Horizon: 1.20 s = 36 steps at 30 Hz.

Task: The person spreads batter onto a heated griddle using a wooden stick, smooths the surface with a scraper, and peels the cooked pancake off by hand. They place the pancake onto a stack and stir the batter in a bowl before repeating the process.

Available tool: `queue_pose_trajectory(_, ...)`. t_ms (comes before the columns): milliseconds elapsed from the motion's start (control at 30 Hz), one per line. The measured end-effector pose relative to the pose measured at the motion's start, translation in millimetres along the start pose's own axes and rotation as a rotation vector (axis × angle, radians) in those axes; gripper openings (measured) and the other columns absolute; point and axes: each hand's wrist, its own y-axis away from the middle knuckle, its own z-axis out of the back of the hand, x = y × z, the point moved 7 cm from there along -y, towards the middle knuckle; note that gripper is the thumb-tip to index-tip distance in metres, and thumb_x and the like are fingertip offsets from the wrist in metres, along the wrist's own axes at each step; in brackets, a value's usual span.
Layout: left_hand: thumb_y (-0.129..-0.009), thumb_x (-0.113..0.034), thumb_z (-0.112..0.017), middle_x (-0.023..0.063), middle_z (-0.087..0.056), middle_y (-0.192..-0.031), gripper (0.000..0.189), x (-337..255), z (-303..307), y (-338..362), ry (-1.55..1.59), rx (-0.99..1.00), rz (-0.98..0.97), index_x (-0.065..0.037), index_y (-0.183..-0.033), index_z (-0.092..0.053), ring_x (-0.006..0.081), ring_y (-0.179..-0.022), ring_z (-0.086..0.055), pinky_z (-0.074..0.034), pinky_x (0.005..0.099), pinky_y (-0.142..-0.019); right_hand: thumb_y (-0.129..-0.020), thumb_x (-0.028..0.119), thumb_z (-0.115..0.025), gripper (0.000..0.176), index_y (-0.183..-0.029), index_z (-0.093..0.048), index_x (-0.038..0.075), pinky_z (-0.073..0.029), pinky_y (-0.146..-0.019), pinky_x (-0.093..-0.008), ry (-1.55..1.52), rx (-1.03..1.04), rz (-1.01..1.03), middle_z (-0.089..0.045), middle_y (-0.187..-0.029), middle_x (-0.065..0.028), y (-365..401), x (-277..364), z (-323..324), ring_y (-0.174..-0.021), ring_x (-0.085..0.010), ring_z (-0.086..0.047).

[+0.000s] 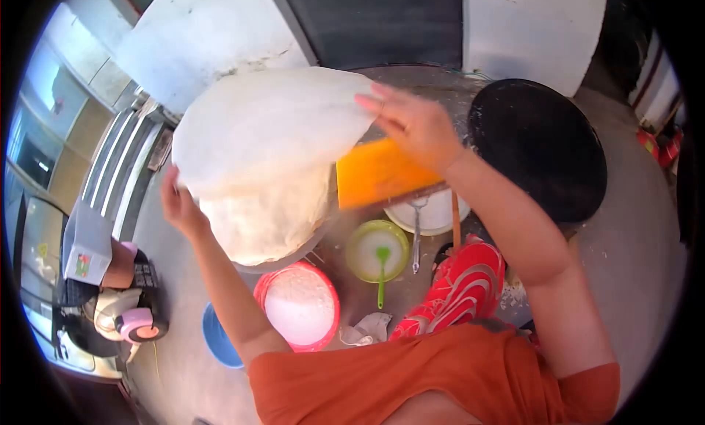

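A thin, pale round sheet (272,124) is stretched between my two hands, tilted over a stack of cream-coloured round flatbreads (257,216). My left hand (182,205) pinches the sheet's left edge. At its upper right edge, my right hand (411,120) has its fingers closed on the sheet, a little blurred by motion. Just below my right hand is an orange rectangular board (385,173), also blurred; whether the hand touches it cannot be made out.
Below the stack are a red basin of white flour (299,306), a blue bowl (219,335) and a green bowl (360,250) with a green brush. A white bowl (429,211) holds a metal utensil. At right is a large black round griddle (540,150).
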Motion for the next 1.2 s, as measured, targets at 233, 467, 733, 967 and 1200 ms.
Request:
queue_pose_trajectory(233, -0.069, 0.013, -0.049, 0.0096, -0.055, -0.102, 0.036, 106.6, 75.2, 159.2, -0.408, 0.332, 0.254, -0.007, -0.096, -0.063, 0.0205, -0.1, -0.051, -0.044, 0.0287, -0.081, -0.079, 0.015, -0.054, 0.045, -0.123, -0.044, 0.015, -0.04, -0.09, -0.0348, 0.017, 0.281, -0.15, -0.049, -0.12, -0.0136, 75.3, -46.9, -47.9, -0.109, -0.0271, -0.048)
queue_pose_trajectory(467, -0.072, -0.003, -0.058, 0.0105, -0.057, -0.095, 0.018, 123.0, 70.7, 197.1, -0.743, 0.545, 0.434, -0.008, -0.088, -0.066, 0.0258, -0.093, -0.052, -0.044, 0.0337, -0.08, -0.075, 0.009, -0.059, 0.045, -0.118, -0.049, 0.008, -0.042, -0.085, -0.029, 0.179, 0.175, -0.471, -0.057, -0.109, -0.0151, 132.2, -135.5, 47.6, -0.101, -0.0262, -0.055)
queue_pose_trajectory(733, -0.073, -0.006, -0.059, 0.0099, -0.057, -0.094, 0.016, 89.2, 41.9, 205.2, -0.785, 0.504, 0.307, -0.007, -0.087, -0.065, 0.0255, -0.094, -0.051, -0.044, 0.0343, -0.079, -0.08, 0.006, -0.057, 0.039, -0.118, -0.05, 0.007, -0.042, -0.083, -0.0285, 0.251, 0.127, -0.776, -0.058, -0.107, -0.0136, 189.1, -176.0, 98.6, -0.098, -0.0222, -0.056)
queue_pose_trajectory(967, -0.066, -0.006, -0.056, 0.0153, -0.054, -0.102, 0.027, 30.3, 2.8, 205.0, -1.182, 0.69, 0.031, -0.006, -0.093, -0.061, 0.0334, -0.103, -0.046, -0.042, 0.0387, -0.082, -0.087, 0.028, -0.051, 0.034, -0.107, -0.054, 0.0, -0.042, -0.082, -0.0266, -0.329, -0.204, -1.474, -0.059, -0.101, -0.0096, 214.8, -179.2, 92.4, -0.091, -0.0183, -0.057)
queue_pose_trajectory(1200, -0.079, -0.012, -0.061, 0.0111, -0.049, -0.117, 0.063, -65.3, -144.5, 288.0, 0.645, 0.642, 1.003, -0.007, -0.132, -0.028, 0.0121, -0.073, -0.057, -0.047, 0.0236, -0.059, -0.088, 0.017, -0.048, 0.032, -0.116, -0.045, 0.003, -0.036, -0.095, -0.0353, -1.428, 0.043, -1.213, -0.052, -0.115, -0.0078, 176.7, -122.2, -44.7, -0.107, -0.0202, -0.049)
